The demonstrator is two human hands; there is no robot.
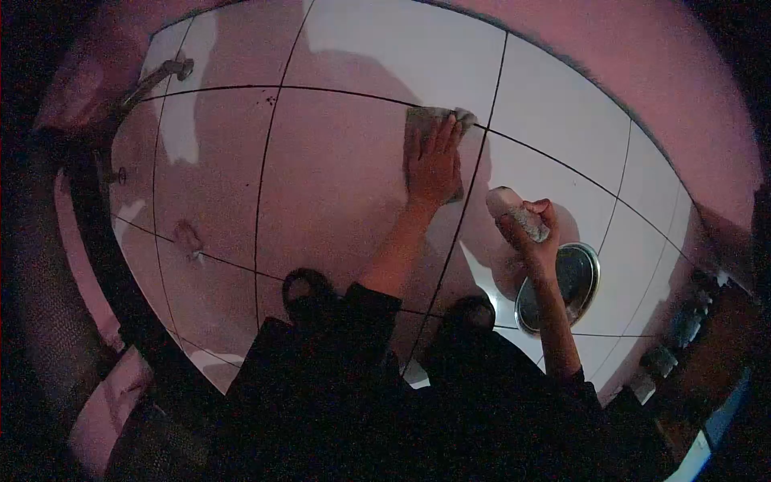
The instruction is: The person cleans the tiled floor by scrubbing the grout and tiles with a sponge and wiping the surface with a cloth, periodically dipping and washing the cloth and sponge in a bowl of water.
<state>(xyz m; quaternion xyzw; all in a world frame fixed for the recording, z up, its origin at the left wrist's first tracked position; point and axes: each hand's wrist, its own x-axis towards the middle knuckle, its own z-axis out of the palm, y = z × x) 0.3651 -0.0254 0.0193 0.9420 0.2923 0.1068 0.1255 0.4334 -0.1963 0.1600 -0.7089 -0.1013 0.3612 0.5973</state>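
My left hand [434,169] lies flat on a grey-green cloth [417,128], fingers stretched out, pressing it against the white tiled floor [337,177]. The cloth spreads out past the fingertips and to both sides of the palm. In my right hand [540,233], raised above the tiles, is a pale oblong thing with a rough, speckled edge [506,201]; its exact kind is unclear in the dim light. The fingers are closed around its lower end. Below that hand a round metal dish [590,277] rests on the floor, partly covered by my right forearm.
My two dark shoes [307,293] stand on the tiles near my knees. At the upper left a metal tap or pipe [181,70] shows by the pink wall [642,48]. Dark, indistinct items [687,325] line the right edge. A crumpled scrap [189,237] lies at left.
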